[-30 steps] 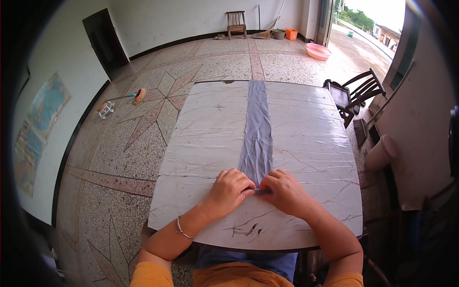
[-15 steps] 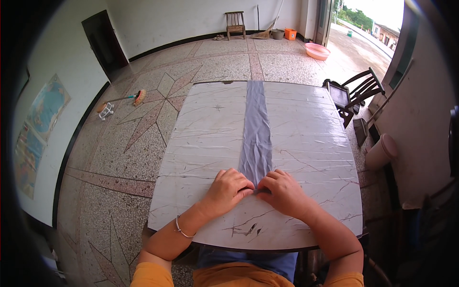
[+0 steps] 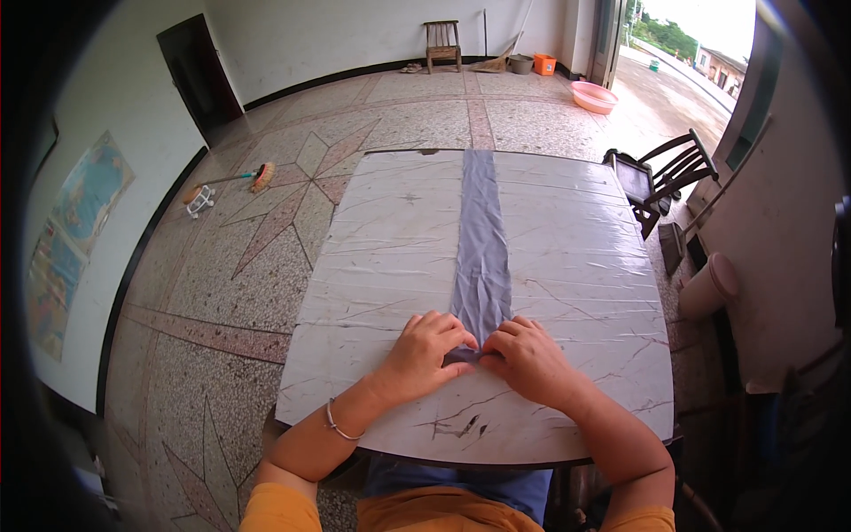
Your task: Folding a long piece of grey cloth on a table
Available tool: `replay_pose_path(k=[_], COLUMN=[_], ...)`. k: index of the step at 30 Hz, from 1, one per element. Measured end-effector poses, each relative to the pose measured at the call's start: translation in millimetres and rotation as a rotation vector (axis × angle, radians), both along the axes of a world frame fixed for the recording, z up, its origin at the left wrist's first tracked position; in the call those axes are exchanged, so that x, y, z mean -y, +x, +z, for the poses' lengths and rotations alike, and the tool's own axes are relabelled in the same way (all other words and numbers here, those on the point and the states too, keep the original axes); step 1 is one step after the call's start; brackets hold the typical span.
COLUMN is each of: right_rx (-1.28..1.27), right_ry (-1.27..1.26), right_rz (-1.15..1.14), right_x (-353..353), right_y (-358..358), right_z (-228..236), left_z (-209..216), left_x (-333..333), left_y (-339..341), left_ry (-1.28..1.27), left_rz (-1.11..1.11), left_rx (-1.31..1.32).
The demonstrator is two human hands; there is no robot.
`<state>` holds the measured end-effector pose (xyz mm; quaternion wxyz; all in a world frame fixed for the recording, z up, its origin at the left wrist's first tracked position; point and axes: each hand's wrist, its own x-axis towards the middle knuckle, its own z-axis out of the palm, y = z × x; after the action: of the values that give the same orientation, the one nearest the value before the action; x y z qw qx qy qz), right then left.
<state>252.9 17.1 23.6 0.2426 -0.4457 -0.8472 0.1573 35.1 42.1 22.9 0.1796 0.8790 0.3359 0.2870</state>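
A long strip of grey-blue cloth (image 3: 483,232), wrinkled along its length, runs down the white table from the far edge to my hands. At its near end my left hand (image 3: 423,356) rests with fingers curved over the cloth's left corner. Its thumb stands apart from the forefinger, and a bit of cloth shows in the gap. My right hand (image 3: 530,362) is closed, thumb and forefinger pinching the cloth's near right corner. The fingertips of both hands nearly meet. The undersides of my fingers are hidden.
The white marble-patterned table (image 3: 372,257) has a wrinkled covering and dark worn spots near its front edge. A dark chair (image 3: 651,177) stands close to its right side, with a dustpan (image 3: 672,248) and a pale bin (image 3: 709,285) nearby. A brush (image 3: 262,177) lies on the floor at left.
My left thumb has come away from the forefinger, widening the gap over the cloth. The right hand stays pinched in nearly the same place. The whole view has shifted slightly.
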Motion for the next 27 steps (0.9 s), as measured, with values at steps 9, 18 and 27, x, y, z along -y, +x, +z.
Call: replay_pose_path(k=[9, 18, 27], right_rx=[-0.046, -0.075, -0.091], right_ry=[-0.011, -0.039, 0.001], right_rz=[0.017, 0.007, 0.007], right_x=[0, 0, -1], right_y=[-1, -3, -3], right_z=[8, 14, 7], left_z=[-7, -10, -7], left_x=[-2, -4, -2], left_y=[-6, -7, -5], left_ry=[-0.001, 0.011, 0.012], left_rz=[-0.017, -0.006, -0.011], left_rx=[-0.058, -0.066, -0.051])
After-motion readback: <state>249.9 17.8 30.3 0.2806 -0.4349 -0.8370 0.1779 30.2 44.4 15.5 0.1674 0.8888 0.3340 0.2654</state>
